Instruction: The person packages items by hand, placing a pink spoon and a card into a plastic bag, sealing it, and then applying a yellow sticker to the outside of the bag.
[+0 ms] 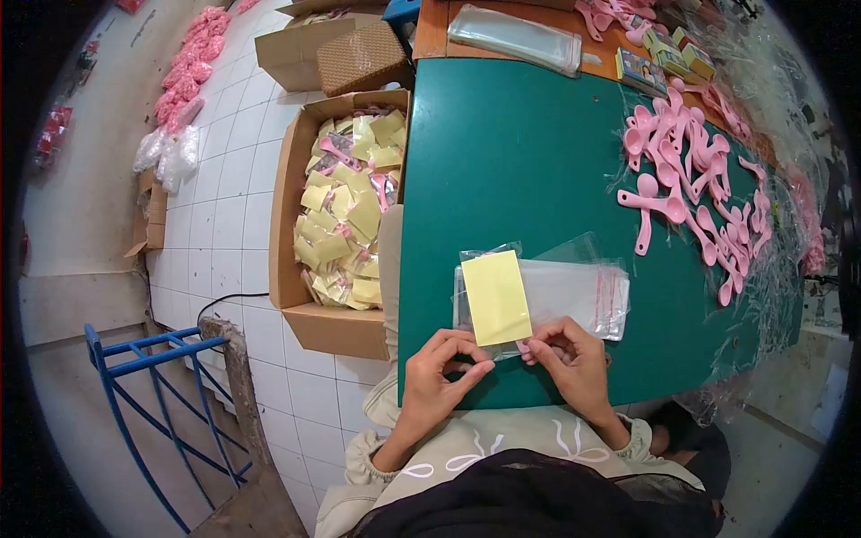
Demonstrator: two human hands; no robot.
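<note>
A yellow card (pixel 498 296) lies in a small clear plastic bag (pixel 504 351) near the front edge of the green table. My left hand (pixel 446 368) pinches the bag's lower left corner between thumb and forefinger. At its lower right, my right hand (pixel 571 363) is closed in a pinch on the same bag. A bit of pink shows beside my right fingertips; the rest of it is hidden by the card. Under and to the right of the bag rests a stack of clear plastic bags (pixel 574 300) with red strips along one edge.
Pink spoons (pixel 686 161) are heaped at the right of the green table (pixel 511 152). Left of the table, a cardboard box (pixel 285 224) holds many bagged yellow cards. More clear bags (pixel 516 38) and small boxes (pixel 641 70) lie at the back. A blue metal frame (pixel 152 359) stands lower left.
</note>
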